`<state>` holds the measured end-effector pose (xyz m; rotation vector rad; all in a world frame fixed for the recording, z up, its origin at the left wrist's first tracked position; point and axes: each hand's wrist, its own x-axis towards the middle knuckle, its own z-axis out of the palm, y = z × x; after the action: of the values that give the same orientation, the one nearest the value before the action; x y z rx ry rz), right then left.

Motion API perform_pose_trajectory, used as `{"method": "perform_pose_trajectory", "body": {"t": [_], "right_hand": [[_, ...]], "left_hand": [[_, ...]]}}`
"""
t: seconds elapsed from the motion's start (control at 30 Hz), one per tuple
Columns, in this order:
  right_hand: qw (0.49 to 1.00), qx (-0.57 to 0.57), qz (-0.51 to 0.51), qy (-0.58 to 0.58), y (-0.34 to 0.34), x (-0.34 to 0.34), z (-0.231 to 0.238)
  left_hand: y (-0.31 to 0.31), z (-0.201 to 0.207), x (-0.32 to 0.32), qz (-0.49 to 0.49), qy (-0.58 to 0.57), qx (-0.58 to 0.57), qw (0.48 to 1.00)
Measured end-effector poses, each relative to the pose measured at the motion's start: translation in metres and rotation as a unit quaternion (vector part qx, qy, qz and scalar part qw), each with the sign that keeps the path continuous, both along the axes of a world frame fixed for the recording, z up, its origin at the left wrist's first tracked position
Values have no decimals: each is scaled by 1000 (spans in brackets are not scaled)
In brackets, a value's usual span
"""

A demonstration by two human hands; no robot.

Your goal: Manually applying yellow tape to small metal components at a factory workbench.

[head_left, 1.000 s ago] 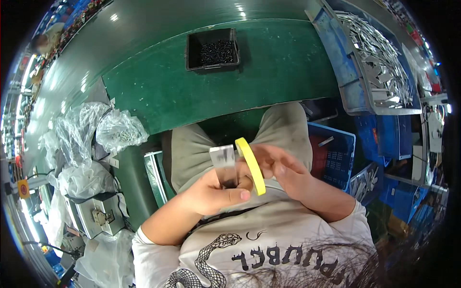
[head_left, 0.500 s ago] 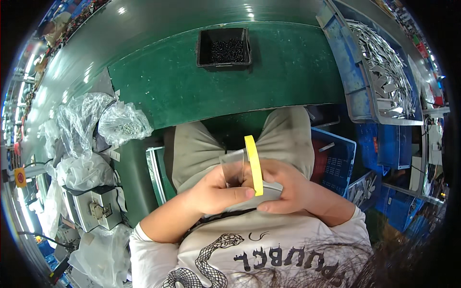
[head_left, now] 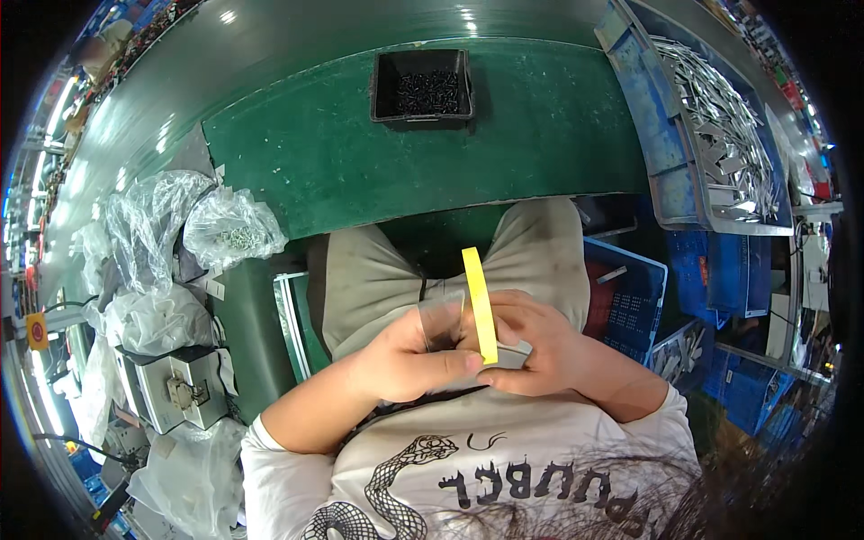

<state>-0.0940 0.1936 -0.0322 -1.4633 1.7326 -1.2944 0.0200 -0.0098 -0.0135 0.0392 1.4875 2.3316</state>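
Note:
In front of my lap, my left hand (head_left: 409, 360) is closed on a narrow yellow roll of tape (head_left: 480, 306), seen edge-on and standing nearly upright. The thumb presses at its lower end. A clear, film-like piece (head_left: 443, 322) shows by the left fingers, on the left side of the roll. My right hand (head_left: 540, 346) is curled close behind and to the right of the roll. A small pale grey strip (head_left: 516, 348) shows between its thumb and fingers; the rest of that strip is hidden.
A black bin (head_left: 421, 85) of small black parts stands on the green table (head_left: 540, 135). At the right, a blue crate (head_left: 666, 135) holds many silver metal strips. Plastic bags (head_left: 234, 229) and a metal device (head_left: 184, 391) crowd the left. Another blue crate (head_left: 630, 297) sits low beside my right leg.
The yellow roll has shifted slightly up and right with my left hand. My right fingers have closed in, with the thumb nearer the roll and the grey strip.

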Motion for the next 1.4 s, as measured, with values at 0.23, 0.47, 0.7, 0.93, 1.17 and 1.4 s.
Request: {"method": "perform_pose_trajectory", "body": {"t": [0.23, 0.47, 0.7, 0.93, 1.17, 1.4], "right_hand": [[999, 33, -23, -35, -3, 2, 4], [996, 42, -41, -61, -4, 3, 2], [993, 62, -93, -48, -4, 6, 1], [976, 74, -86, -184, -6, 5, 8], [908, 72, -90, -403, -2, 8, -1], [840, 29, -52, -539, -4, 2, 0]], "left_hand": [[5, -17, -5, 62, -76, 140, 985], [6, -21, -14, 132, -74, 307, 939], [6, -25, -16, 173, -145, 351, 909], [8, -16, -19, 181, -200, 329, 905], [10, -20, -22, 184, -221, 145, 947], [16, -31, -17, 154, -183, 46, 970]]}}
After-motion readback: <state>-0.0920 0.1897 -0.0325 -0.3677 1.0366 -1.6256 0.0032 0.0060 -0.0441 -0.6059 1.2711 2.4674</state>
